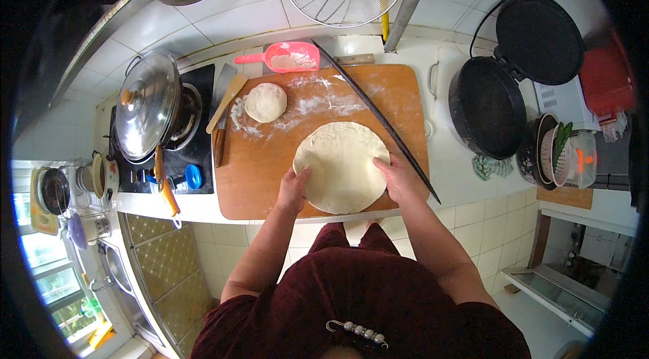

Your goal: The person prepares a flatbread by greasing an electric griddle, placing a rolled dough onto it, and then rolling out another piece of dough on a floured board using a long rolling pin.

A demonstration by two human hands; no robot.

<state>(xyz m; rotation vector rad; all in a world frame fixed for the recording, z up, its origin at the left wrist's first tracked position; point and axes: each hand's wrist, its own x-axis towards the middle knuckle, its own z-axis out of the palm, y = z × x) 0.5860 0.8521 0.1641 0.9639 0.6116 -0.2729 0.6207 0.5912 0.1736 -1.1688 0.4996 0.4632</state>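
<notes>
A large round sheet of rolled dough (345,171) is held by its two sides over the near part of a wooden board (258,176). My left hand (294,190) grips its left edge, thumb on top and fingers underneath. On the opposite edge, my right hand (400,176) pinches the dough the same way. Farther back on the board sits a smaller ball of dough (265,103) amid scattered flour. A long dark rolling pin (375,118) lies diagonally across the right side of the board, its near tip past the board's edge.
Left of the board, a lidded pan (147,105) stands on the black stove (200,100). A wooden spatula (228,100) lies at the board's left edge. Behind are a pink flour scoop (293,57) and a wooden handle (355,59). An opened electric griddle (487,105) stands at right.
</notes>
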